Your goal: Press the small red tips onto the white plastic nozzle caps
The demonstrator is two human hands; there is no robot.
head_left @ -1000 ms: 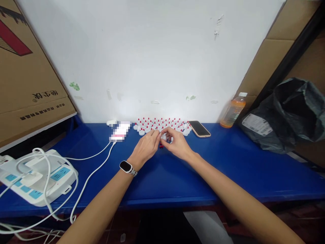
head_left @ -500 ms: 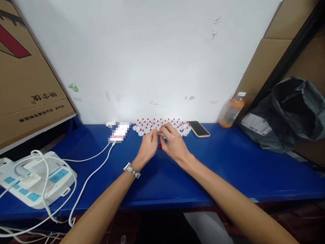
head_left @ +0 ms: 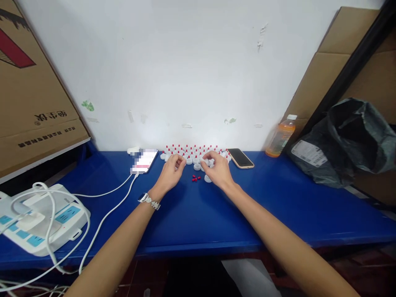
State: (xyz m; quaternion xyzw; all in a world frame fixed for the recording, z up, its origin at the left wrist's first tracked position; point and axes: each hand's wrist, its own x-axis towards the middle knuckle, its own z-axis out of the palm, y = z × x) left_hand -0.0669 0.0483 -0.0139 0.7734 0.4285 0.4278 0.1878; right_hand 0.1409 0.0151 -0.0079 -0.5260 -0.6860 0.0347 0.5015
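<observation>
Caps (head_left: pixel 197 167) and red pieces (head_left: pixel 194 179): light, stiff, easily nudged

Loose red pieces lie in a small heap on the blue table (head_left: pixel 198 222). White caps crowd together beyond the heap, many of them topped with upright red tips (head_left: pixel 189 157), and a lone cap (head_left: pixel 208 179) sits just to the heap's right.

The left hand (head_left: pixel 173 168), left of the heap and a little beyond it, has thumb and fingers drawn close together; whether anything small is pinched there cannot be told. The right hand (head_left: pixel 219 170), right of the heap and a little beyond it, curves thumb and forefinger at the near edge of the caps, with white showing between them; whether a cap is gripped or only touched is unclear.

The caps look like moulded plastic, so they are probably very light, rigid, a bit slick and hard to break. Thumb and forefinger on opposite sides of the rim should hold one best, clear of any red tip. The red pieces, far smaller, may roll; a fingertip pinch would suit them. Tightly packed neighbours could be knocked by a stray knuckle.
</observation>
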